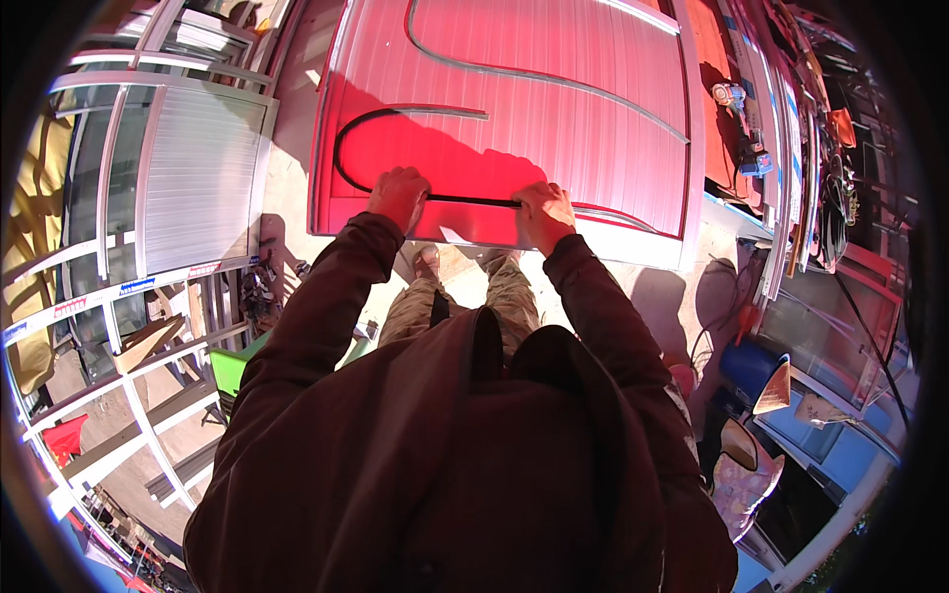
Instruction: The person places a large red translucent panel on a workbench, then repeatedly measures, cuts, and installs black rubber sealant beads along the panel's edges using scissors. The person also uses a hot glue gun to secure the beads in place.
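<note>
A ribbed panel (593,128) with a pale frame lies in front of me, tinted red and partly in my shadow. Along its near edge runs a black rubber sealing strip (474,202), taut between my two hands. My left hand (399,198) is closed on the strip near the panel's left corner. Beyond that hand, the strip loops back and its free end rests on the panel. My right hand (547,211) pinches the strip farther right; its fingertips are partly hidden. Another long strip (554,77) lies in a curve across the panel's far part.
At the right, a blue cordless drill (730,96) lies on an orange surface beside long profiles. Framed panels (203,178) and white frame bars stand at the left, near a green chair (229,372). A blue drum (748,368) is behind me to the right.
</note>
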Motion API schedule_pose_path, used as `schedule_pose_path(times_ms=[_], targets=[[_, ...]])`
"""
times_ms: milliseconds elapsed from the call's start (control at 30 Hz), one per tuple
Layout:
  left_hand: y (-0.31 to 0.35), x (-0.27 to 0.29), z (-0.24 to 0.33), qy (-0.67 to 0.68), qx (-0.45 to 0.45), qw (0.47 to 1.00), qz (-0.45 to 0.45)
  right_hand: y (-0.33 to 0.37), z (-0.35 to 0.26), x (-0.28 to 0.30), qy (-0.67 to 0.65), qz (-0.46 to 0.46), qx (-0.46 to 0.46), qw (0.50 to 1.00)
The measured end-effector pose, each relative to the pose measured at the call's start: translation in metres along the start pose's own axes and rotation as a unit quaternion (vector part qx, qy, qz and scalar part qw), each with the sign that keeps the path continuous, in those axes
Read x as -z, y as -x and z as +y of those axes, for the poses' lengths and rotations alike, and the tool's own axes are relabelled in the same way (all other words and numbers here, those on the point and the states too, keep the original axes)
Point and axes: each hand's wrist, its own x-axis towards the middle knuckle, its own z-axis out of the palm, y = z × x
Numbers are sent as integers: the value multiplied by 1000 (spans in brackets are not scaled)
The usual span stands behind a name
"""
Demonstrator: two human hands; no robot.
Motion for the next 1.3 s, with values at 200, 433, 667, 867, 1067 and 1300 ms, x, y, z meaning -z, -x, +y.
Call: schedule_pose_path(times_ms=[200, 433, 667, 867, 1067, 1300], targets=[[3, -1, 33, -17, -30, 998, -55, 13, -37, 28, 58, -120, -42, 990], [-1, -57, 86, -140, -114, 984, 2, 27, -42, 11, 165, -92, 17, 982], [5, -70, 72, -131, -138, 982, 18, 25, -43, 6, 197, -122, 5, 973], [5, -63, 78, -69, -120, 989, 43, 24, -45, 4, 186, -146, -19, 971], [-8, -82, 99, -61, -122, 990, 32, 28, -33, 2, 145, -130, -18, 981], [-14, -74, 100, -61, -131, 989, 28, 28, -21, 40, -57, -140, -19, 988]])
